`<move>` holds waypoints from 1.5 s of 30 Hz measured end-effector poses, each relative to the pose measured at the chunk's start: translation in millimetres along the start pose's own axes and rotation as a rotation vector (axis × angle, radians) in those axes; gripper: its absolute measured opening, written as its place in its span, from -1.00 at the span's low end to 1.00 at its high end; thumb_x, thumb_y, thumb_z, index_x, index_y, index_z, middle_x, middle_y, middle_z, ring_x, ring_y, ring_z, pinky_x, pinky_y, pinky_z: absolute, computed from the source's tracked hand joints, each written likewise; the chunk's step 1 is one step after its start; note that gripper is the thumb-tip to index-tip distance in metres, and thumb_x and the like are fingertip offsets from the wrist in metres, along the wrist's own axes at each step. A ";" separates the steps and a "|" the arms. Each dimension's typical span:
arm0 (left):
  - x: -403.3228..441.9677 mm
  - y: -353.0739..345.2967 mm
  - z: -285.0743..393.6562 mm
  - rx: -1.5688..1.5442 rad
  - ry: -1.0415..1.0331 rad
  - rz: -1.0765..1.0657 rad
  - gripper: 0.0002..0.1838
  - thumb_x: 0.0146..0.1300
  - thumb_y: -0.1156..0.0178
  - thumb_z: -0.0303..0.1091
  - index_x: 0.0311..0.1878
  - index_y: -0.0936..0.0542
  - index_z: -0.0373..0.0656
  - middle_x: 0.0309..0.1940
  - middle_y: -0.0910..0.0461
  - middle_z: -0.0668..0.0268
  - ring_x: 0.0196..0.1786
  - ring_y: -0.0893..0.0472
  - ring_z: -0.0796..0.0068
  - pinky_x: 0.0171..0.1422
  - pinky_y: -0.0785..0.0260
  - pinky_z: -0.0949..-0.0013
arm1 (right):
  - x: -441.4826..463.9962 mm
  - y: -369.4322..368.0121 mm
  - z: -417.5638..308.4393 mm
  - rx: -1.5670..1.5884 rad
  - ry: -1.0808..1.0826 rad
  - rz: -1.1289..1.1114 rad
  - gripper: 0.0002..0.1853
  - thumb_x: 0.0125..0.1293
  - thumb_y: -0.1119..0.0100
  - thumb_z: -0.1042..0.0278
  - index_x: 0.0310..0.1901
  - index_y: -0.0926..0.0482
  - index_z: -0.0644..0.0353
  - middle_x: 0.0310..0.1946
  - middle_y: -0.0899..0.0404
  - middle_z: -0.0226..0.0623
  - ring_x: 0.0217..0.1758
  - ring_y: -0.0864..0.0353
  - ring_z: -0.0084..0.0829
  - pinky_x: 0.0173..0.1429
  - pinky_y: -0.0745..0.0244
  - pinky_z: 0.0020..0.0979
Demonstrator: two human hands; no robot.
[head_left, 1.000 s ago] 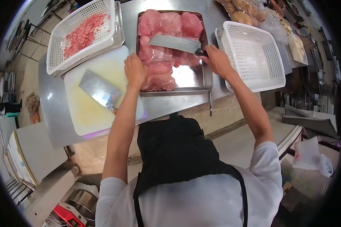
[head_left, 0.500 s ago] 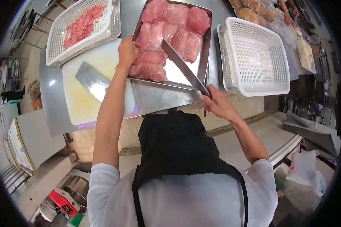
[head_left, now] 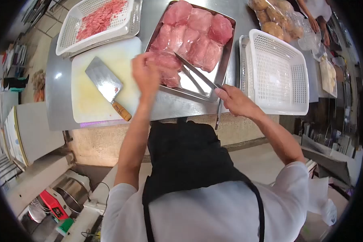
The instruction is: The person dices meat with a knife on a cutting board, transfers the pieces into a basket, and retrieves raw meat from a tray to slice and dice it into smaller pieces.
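My right hand (head_left: 236, 101) is closed around the handle of a long knife (head_left: 195, 71). Its blade slants up and left over the metal tray (head_left: 228, 52), tip close to the meat. Large pieces of raw meat (head_left: 189, 40) fill most of that tray; its lower right part shows bare, shiny metal. At the tray's left edge, my left hand (head_left: 146, 76) is beside the lower left meat pieces, its fingers blurred and partly hidden. A cleaver (head_left: 104, 80) with a wooden handle lies on the white cutting board (head_left: 84, 97), left of my left hand.
Ground meat (head_left: 101, 20) sits in a white basket (head_left: 64, 40) at the upper left. To the tray's right stands another white perforated basket (head_left: 278, 72). Bagged potato-like items (head_left: 274, 18) lie at the back right, near another person's arm (head_left: 310, 18).
My left hand has come off the tray's left rim and moved down and right. The knife stays in my right hand, its blade still over the tray. The cleaver's handle now shows.
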State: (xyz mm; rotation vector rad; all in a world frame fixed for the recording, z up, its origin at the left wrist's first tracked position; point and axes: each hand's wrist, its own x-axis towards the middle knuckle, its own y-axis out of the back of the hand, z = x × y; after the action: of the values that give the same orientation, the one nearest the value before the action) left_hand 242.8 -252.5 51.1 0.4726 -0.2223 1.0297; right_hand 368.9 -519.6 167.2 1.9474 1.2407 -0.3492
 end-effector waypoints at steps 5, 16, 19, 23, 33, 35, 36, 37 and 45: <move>-9.4 -91.9 40.7 -0.088 -0.611 -0.384 -0.87 0.31 -0.30 -0.37 -0.21 -0.67 -0.24 -0.19 -0.66 0.08 -0.03 -0.66 -0.02 0.19 -0.47 0.06 | 8.2 9.9 -6.9 -0.316 0.219 0.148 -0.65 0.63 -0.06 0.12 0.05 -0.49 0.31 -0.38 -0.66 0.18 -0.20 -0.70 0.27 -0.08 -0.54 0.17; 28.5 -25.2 -31.0 0.331 -0.343 -0.330 -0.76 0.37 -0.32 -0.33 0.02 -0.66 -0.24 0.05 -0.66 0.05 0.21 -0.57 -0.06 0.38 -0.38 -0.01 | 43.1 58.3 -15.2 -0.847 0.153 0.250 -0.65 0.67 0.05 0.03 0.02 -0.55 0.17 -0.35 -0.71 0.09 -0.17 -0.74 0.20 -0.09 -0.60 0.16; 13.8 8.4 -50.1 0.413 -0.260 -0.490 -0.54 0.33 -0.39 -0.23 0.21 -0.62 -0.26 0.27 -0.59 -0.03 0.41 -0.47 -0.14 0.55 -0.27 -0.02 | 73.6 81.6 4.8 -0.818 0.340 0.249 -0.59 0.68 0.08 -0.03 -0.01 -0.60 0.17 -0.33 -0.71 0.10 -0.14 -0.72 0.22 -0.05 -0.58 0.19; -0.5 18.1 -25.1 0.461 -0.238 -0.685 -0.15 0.19 -0.51 -0.01 0.47 -0.47 -0.25 0.56 -0.34 -0.11 0.65 -0.21 -0.20 0.73 -0.04 -0.06 | 136.0 146.3 16.9 -0.491 0.131 -0.190 -0.45 0.68 0.10 -0.20 -0.12 -0.64 0.17 -0.57 -0.59 -0.26 -0.61 -0.60 -0.38 -0.50 -0.50 -0.29; 7.8 30.5 -8.4 0.512 -0.169 -0.994 0.10 0.02 -0.56 -0.22 0.65 -0.24 -0.14 0.72 -0.03 -0.06 0.73 -0.02 -0.19 0.78 0.09 -0.09 | 158.3 165.7 -1.5 -0.214 -0.242 -0.358 -0.50 0.68 0.03 -0.16 -0.23 -0.63 0.10 -0.70 -0.43 -0.49 -0.75 -0.36 -0.63 -0.68 -0.23 -0.46; 10.7 39.2 -15.7 0.476 -0.219 -0.994 0.08 -0.03 -0.52 -0.35 0.63 -0.27 -0.14 0.71 -0.06 -0.03 0.71 -0.09 -0.17 0.77 0.05 -0.09 | 161.2 165.8 5.4 -0.234 -0.178 -0.339 -0.50 0.68 0.03 -0.16 -0.22 -0.66 0.09 -0.68 -0.46 -0.46 -0.74 -0.38 -0.62 -0.66 -0.26 -0.45; 11.0 39.4 -17.6 0.492 -0.254 -0.973 0.04 -0.03 -0.52 -0.34 0.60 -0.31 -0.16 0.68 -0.12 -0.03 0.69 -0.14 -0.16 0.76 0.00 -0.07 | 157.3 164.2 3.9 -0.281 -0.130 -0.298 -0.50 0.67 0.02 -0.16 -0.22 -0.66 0.11 -0.67 -0.47 -0.43 -0.74 -0.40 -0.59 -0.65 -0.29 -0.43; 9.7 39.6 -19.0 0.505 -0.287 -0.951 0.00 -0.03 -0.51 -0.34 0.57 -0.35 -0.18 0.65 -0.19 -0.03 0.67 -0.18 -0.14 0.75 -0.04 -0.06 | 152.9 161.9 2.6 -0.330 -0.084 -0.259 -0.49 0.67 0.00 -0.15 -0.21 -0.67 0.13 -0.66 -0.48 -0.40 -0.74 -0.42 -0.57 -0.65 -0.32 -0.41; 5.2 41.4 -33.1 0.410 -0.301 -0.852 -0.18 -0.03 -0.49 -0.42 0.41 -0.49 -0.22 0.46 -0.45 -0.01 0.54 -0.39 -0.07 0.65 -0.25 0.01 | 59.4 68.2 -40.3 -0.964 0.240 0.207 -0.54 0.61 -0.03 -0.08 -0.11 -0.70 0.19 -0.26 -0.78 -0.02 -0.10 -0.81 0.06 0.04 -0.65 0.06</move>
State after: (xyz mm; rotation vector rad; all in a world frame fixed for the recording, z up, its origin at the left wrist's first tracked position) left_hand 208.3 -215.1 35.4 0.9899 -0.0554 0.1541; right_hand 449.2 -466.5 190.2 1.2550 1.0422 0.5274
